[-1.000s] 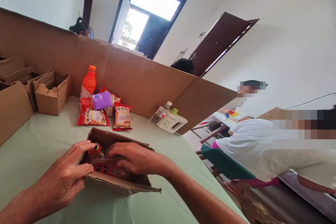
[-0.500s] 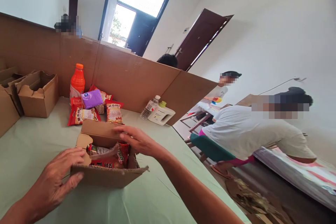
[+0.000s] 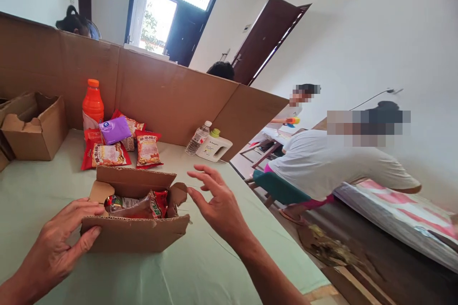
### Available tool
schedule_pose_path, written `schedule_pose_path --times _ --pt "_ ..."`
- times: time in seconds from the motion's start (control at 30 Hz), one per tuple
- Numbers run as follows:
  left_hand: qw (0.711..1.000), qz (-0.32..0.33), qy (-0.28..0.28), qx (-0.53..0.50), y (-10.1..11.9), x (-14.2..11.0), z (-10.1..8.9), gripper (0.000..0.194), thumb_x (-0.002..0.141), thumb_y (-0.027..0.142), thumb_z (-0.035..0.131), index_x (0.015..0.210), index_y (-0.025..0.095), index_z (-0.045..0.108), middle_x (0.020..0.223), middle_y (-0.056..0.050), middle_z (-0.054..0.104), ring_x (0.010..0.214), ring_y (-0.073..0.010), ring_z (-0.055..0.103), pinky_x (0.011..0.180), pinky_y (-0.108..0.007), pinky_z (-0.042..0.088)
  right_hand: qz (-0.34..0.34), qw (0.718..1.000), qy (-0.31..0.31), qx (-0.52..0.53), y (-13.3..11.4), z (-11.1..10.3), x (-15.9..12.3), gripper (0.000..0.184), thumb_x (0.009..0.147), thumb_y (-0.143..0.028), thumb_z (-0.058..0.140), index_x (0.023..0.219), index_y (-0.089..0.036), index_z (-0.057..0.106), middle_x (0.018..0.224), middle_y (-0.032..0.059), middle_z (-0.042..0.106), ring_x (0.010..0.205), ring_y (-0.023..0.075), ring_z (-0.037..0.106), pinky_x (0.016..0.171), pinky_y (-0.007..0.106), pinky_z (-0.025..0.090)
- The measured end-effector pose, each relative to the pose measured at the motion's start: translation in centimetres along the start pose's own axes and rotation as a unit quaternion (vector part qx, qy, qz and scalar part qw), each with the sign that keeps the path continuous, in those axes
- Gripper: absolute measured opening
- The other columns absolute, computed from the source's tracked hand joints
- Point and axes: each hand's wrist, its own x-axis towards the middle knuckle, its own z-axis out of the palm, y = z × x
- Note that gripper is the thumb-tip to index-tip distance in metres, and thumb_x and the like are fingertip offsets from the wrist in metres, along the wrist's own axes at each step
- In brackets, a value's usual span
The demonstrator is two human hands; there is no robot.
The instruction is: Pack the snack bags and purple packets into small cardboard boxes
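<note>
An open cardboard box (image 3: pixel 132 237) stands in front of me, its flaps raised. Inside lie red snack packets (image 3: pixel 158 204) and a clear bag (image 3: pixel 138 209), partly hidden by the walls. My left hand (image 3: pixel 64 238) grips the box's near left corner, thumb on the front wall and fingers over the left side. On the other side, my right hand (image 3: pixel 218 202) is open with fingers spread. Its thumb tip is close to the torn right flap (image 3: pixel 178 194); whether they touch I cannot tell.
Behind the box are red snack bags (image 3: pixel 148 149), a purple tissue pack (image 3: pixel 115 130), an orange bottle (image 3: pixel 93 105), a clear bottle (image 3: pixel 198 138) and a white jug (image 3: pixel 213 147). More boxes (image 3: pixel 34 128) stand left. A cardboard partition (image 3: pixel 171 90) borders the table; a person (image 3: pixel 343 162) sits right.
My right hand has moved off the back flap to the right of the box, its fingers spreading. My left hand has closed onto the left corner. The view has shifted slightly.
</note>
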Motion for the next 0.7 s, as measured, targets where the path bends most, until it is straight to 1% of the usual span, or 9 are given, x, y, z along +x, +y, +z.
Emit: schedule_pose_path --times 0.1,0.17,0.3,0.37,0.43,0.5,0.57,0.63,0.7 --pt "1.0 -0.002 0.003 -0.008 0.2 -0.4 -0.1 0.024 0.099 0.033 0.052 0.119 0.034 0.063 0.121 0.001 0.071 0.12 -0.0194 0.063 0.103 -0.036 0.054 0.041 0.996 -0.072 0.031 0.4 0.2 0.0 0.025 0.088 -0.03 0.059 0.108 -0.019 0.07 0.098 0.0085 0.075 0.076 0.0193 0.07 0.061 0.031 0.055" --pt "1.0 -0.006 0.007 -0.009 0.3 -0.5 0.0 0.024 0.099 0.034 0.051 0.119 0.035 0.063 0.12 0.001 0.071 0.12 -0.02 0.064 0.102 -0.036 0.055 0.029 0.99 -0.12 0.063 0.4 0.7 -0.1 0.019 0.091 -0.029 0.055 0.095 -0.02 0.071 0.083 0.0044 0.076 0.07 0.0171 0.068 0.065 0.03 0.055" --pt "0.999 -0.037 0.025 0.03 0.3 -0.1 0.3 0.025 0.097 0.041 0.052 0.12 0.033 0.059 0.117 0.001 0.072 0.112 -0.0202 0.069 0.094 -0.032 0.058 -0.037 0.973 -0.201 0.104 -0.1 1.3 0.4 0.024 0.096 -0.028 0.049 0.097 -0.023 0.073 0.096 0.005 0.078 0.091 0.019 0.07 0.086 0.036 0.055" --pt "0.995 -0.05 0.048 0.066 0.1 0.2 0.7 0.037 0.096 0.046 0.054 0.13 0.031 0.053 0.115 -0.002 0.073 0.104 -0.0218 0.071 0.087 -0.032 0.06 -0.036 0.956 -0.256 0.141 0.1 1.2 0.9 0.028 0.099 -0.029 0.045 0.103 -0.023 0.072 0.103 0.0057 0.078 0.097 0.0191 0.071 0.089 0.037 0.055" --pt "0.993 -0.044 0.067 0.093 -0.2 0.5 1.2 0.049 0.096 0.045 0.052 0.142 0.03 0.044 0.121 -0.005 0.069 0.108 -0.0241 0.07 0.09 -0.036 0.059 -0.017 0.944 -0.28 0.173 0.6 0.9 1.2 0.031 0.101 -0.031 0.042 0.107 -0.022 0.071 0.104 0.0064 0.077 0.097 0.0186 0.071 0.087 0.035 0.056" --pt "0.991 -0.024 0.067 0.113 -0.6 0.7 1.8 0.052 0.097 0.04 0.049 0.148 0.031 0.039 0.137 -0.008 0.058 0.122 -0.0277 0.061 0.101 -0.043 0.054 0.002 0.954 -0.25 0.167 1.1 0.7 1.3 0.032 0.101 -0.031 0.04 0.108 -0.021 0.07 0.099 0.0063 0.077 0.089 0.0178 0.072 0.082 0.033 0.058" --pt "0.99 -0.005 0.053 0.128 -0.9 0.9 2.3 0.05 0.097 0.036 0.047 0.147 0.034 0.04 0.152 -0.009 0.042 0.134 -0.0313 0.05 0.106 -0.049 0.05 0.002 0.98 -0.157 0.122 1.3 0.8 1.2 0.03 0.1 -0.031 0.043 0.113 -0.02 0.068 0.103 0.0081 0.075 0.089 0.0186 0.072 0.078 0.033 0.058" --pt "0.991 -0.004 0.041 0.131 -1.0 1.0 2.5 0.052 0.098 0.034 0.046 0.149 0.035 0.037 0.16 -0.008 0.032 0.14 -0.0331 0.043 0.108 -0.052 0.048 -0.02 0.996 -0.06 0.067 1.1 1.1 1.2 0.035 0.097 -0.033 0.05 0.128 -0.021 0.061 0.126 0.0132 0.068 0.11 0.0232 0.067 0.086 0.038 0.057" --pt "0.991 -0.021 0.041 0.123 -0.9 1.0 2.5 0.059 0.098 0.034 0.046 0.154 0.034 0.027 0.162 -0.009 0.028 0.144 -0.0335 0.038 0.11 -0.054 0.046 -0.063 0.997 -0.024 0.027 0.6 1.6 1.1 0.046 0.096 -0.035 0.054 0.14 -0.022 0.053 0.144 0.0154 0.057 0.131 0.0271 0.055 0.099 0.045 0.051"
